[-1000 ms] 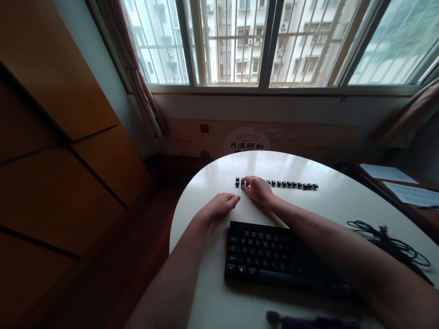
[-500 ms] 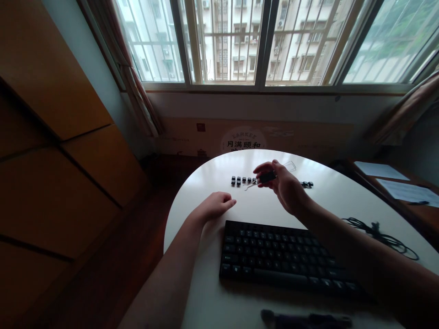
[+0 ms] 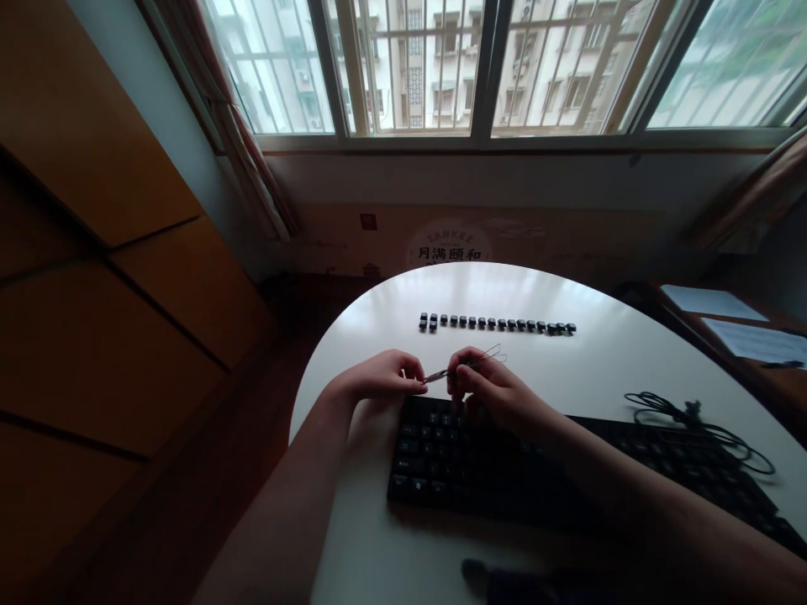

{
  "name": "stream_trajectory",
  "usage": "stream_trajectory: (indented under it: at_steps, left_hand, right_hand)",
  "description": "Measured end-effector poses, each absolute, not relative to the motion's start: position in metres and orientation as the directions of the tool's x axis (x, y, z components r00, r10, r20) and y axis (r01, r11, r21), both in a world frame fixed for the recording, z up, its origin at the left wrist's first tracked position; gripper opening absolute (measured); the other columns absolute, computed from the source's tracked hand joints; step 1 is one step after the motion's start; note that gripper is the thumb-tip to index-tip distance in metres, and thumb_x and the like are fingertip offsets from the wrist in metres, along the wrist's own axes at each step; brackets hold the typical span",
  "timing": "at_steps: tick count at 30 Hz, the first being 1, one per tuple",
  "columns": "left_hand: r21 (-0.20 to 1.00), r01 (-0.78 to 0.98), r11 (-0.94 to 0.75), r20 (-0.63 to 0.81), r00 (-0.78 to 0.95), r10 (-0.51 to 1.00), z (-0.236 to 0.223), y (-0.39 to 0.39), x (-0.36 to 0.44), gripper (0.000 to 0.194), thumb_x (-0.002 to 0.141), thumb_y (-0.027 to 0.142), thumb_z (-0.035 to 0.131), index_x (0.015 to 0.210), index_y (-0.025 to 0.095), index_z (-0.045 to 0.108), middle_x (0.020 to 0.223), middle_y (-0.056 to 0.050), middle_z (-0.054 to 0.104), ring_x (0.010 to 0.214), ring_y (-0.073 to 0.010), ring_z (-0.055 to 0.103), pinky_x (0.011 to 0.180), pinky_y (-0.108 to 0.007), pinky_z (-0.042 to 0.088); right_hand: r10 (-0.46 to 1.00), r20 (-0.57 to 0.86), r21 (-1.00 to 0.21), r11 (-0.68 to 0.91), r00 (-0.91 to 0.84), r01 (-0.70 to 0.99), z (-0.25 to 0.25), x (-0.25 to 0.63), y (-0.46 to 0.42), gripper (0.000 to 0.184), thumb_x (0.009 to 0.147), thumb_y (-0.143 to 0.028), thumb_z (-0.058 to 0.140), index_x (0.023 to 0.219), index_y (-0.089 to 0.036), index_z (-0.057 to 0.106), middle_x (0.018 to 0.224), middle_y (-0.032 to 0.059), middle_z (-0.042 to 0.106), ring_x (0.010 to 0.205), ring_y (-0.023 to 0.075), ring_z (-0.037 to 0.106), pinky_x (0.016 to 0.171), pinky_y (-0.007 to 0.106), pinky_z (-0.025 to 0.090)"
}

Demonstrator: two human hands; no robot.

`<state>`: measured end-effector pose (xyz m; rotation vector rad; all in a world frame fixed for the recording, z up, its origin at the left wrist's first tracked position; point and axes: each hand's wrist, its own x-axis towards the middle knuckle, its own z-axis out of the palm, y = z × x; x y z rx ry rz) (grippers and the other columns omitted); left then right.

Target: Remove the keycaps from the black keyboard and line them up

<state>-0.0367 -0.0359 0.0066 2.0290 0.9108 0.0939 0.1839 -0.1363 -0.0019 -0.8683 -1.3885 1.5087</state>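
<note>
Between the keyboard (image 3: pixel 429 449) and the keycaps (image 3: pixel 492 323) near the far edge of the table (image 3: pixel 353 336), the right hand (image 3: pixel 488 386) grips a wire-ended tool (image 3: pixel 437 376); the left hand (image 3: pixel 387 374) apparently pinches its tip.

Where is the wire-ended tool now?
In the head view, the wire-ended tool is in the right hand, its tip by the left hand, near the left end of the keyboard.

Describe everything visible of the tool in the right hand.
The tool is slender, with a slim metallic-looking end toward the left hand and thin wire at the other. The right hand grips and hides its middle. It's held slightly slanted, near the keyboard's far left corner. Left fingertips are at its tip; contact is unclear.
</note>
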Motion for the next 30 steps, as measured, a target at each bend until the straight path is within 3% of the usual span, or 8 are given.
stream_trajectory:
  at_steps: [3, 7, 15, 21, 30]
  left_hand:
    - [0.769, 0.563, -0.302, -0.318, 0.747, 0.584, 0.006, -0.035, -0.038, 0.035, 0.074, 0.05, 0.071, 0.093, 0.02, 0.074, 0.08, -0.003, 0.068, 0.063, -0.0166, 0.057, 0.054, -0.026, 0.04]
    - [0.771, 0.561, -0.303, -0.338, 0.763, 0.552, 0.005, -0.034, -0.037, 0.031, 0.072, 0.044, 0.075, 0.092, 0.02, 0.076, 0.08, -0.003, 0.068, 0.065, -0.0171, 0.059, 0.056, -0.025, 0.043]
    - [0.77, 0.572, -0.282, -0.366, 0.758, 0.54, 0.002, -0.032, -0.035, 0.027, 0.073, 0.039, 0.074, 0.09, 0.018, 0.074, 0.08, -0.003, 0.07, 0.068, -0.0178, 0.063, 0.06, -0.025, 0.047]
    - [0.78, 0.553, -0.293, -0.348, 0.772, 0.532, 0.003, -0.032, -0.036, 0.026, 0.073, 0.035, 0.073, 0.093, 0.018, 0.073, 0.08, -0.001, 0.068, 0.068, -0.0165, 0.063, 0.06, -0.024, 0.047]
    - [0.788, 0.531, -0.311, -0.326, 0.789, 0.521, 0.004, -0.034, -0.034, 0.028, 0.074, 0.038, 0.073, 0.092, 0.017, 0.073, 0.078, -0.001, 0.069, 0.066, -0.0156, 0.061, 0.058, -0.023, 0.046]
  right_hand:
    - [0.943, 0.068, -0.996, 0.046, -0.327, -0.076, -0.013, 0.181, -0.139, 0.035, 0.098, -0.056, 0.047, 0.093, -0.022, 0.049, 0.067, -0.004, 0.054, 0.052, 0.0104, 0.051, 0.045, 0.02, 0.037]
    - [0.952, 0.099, -0.991, 0.121, -0.291, 0.059, -0.021, 0.177, -0.143, 0.038, 0.1, -0.055, 0.042, 0.085, -0.021, 0.049, 0.062, -0.0048, 0.045, 0.052, 0.0105, 0.04, 0.048, 0.022, 0.033]
    - [0.936, 0.133, -0.961, 0.202, -0.327, 0.188, -0.019, 0.176, -0.147, 0.035, 0.103, -0.05, 0.037, 0.086, -0.021, 0.048, 0.063, -0.0039, 0.045, 0.055, 0.012, 0.04, 0.053, 0.025, 0.033]
    - [0.893, 0.159, -0.822, 0.356, -0.422, 0.444, -0.007, 0.174, -0.151, 0.024, 0.103, -0.038, 0.039, 0.091, -0.021, 0.05, 0.065, -0.0032, 0.048, 0.059, 0.0139, 0.043, 0.061, 0.028, 0.035]
    - [0.845, 0.186, -0.676, 0.481, -0.502, 0.559, -0.005, 0.169, -0.156, 0.016, 0.101, -0.034, 0.042, 0.093, -0.022, 0.051, 0.072, -0.0007, 0.057, 0.064, 0.0165, 0.051, 0.064, 0.029, 0.036]
